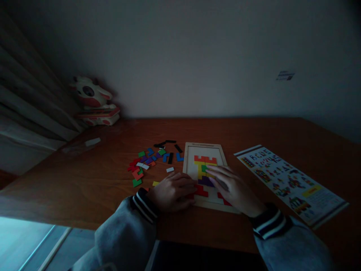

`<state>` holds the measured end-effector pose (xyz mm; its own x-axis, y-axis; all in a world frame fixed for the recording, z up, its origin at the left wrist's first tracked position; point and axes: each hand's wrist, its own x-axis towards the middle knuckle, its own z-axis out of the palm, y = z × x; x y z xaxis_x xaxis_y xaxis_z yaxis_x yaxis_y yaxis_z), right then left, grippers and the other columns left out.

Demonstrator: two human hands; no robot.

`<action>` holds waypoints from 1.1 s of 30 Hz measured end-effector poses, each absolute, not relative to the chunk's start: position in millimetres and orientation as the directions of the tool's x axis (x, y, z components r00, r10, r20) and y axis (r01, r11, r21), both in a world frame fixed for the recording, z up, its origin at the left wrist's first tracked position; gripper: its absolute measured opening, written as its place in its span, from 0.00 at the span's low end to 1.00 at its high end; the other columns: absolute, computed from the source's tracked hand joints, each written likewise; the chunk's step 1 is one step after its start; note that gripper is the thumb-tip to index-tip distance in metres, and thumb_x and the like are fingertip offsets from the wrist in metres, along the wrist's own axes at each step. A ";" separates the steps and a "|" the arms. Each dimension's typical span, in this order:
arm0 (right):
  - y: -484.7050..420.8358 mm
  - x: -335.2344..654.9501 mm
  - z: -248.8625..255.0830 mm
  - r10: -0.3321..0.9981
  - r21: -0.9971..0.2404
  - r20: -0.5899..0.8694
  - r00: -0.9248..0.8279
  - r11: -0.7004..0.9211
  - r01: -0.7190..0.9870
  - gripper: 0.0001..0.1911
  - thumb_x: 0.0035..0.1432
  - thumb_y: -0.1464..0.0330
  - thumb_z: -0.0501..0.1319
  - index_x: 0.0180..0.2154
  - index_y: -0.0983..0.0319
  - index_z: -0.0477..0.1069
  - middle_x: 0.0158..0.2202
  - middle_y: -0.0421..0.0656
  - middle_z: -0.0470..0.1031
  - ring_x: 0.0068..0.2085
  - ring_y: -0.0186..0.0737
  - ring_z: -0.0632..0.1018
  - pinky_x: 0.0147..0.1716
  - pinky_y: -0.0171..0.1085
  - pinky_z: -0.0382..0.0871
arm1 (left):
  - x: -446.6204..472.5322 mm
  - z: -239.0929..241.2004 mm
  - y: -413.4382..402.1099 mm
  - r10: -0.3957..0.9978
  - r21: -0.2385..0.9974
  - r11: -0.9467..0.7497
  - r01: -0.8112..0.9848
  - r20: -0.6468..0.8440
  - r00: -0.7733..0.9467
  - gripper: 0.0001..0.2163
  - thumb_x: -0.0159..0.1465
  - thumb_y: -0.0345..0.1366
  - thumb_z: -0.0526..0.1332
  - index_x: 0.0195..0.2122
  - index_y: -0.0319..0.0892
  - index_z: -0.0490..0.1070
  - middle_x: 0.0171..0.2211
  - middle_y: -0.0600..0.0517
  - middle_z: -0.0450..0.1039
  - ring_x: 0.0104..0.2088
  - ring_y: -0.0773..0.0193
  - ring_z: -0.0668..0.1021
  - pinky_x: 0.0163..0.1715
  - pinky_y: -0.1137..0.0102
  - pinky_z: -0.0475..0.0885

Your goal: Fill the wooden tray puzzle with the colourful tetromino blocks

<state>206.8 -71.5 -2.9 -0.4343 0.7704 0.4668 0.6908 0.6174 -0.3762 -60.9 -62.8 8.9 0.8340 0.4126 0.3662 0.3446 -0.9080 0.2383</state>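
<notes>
left hand (175, 191): bent over the near left edge of the wooden tray (185, 161), beside a red piece (202, 191); grip hidden, cannot tell
right hand (231, 187): reaches in from near right, thumb parted from fingers, fingertips by green piece (203, 168)
wooden tray: lies between hands

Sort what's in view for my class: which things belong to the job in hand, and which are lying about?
Job in hand:
framed board
coloured pieces on it
loose pieces beside it
probably the printed sheet

Lying about:
animal-shaped toy
white slip near it
</notes>
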 end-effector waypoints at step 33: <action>-65.6 223.3 -15.2 0.792 -0.504 0.545 -0.276 0.572 0.647 0.11 0.67 0.63 0.56 0.49 0.56 0.71 0.48 0.46 0.77 0.50 0.46 0.78 0.50 0.46 0.74 | -233.6 3.4 -33.1 0.881 0.186 -0.347 0.919 0.400 0.252 0.16 0.69 0.45 0.55 0.52 0.47 0.76 0.49 0.50 0.79 0.47 0.56 0.80 0.52 0.61 0.73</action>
<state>223.3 -65.6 -15.2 -0.2757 0.7917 0.5452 0.6472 0.5722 -0.5037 -233.6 -33.1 3.4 0.2516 0.8812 0.4002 0.9193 -0.3468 0.1859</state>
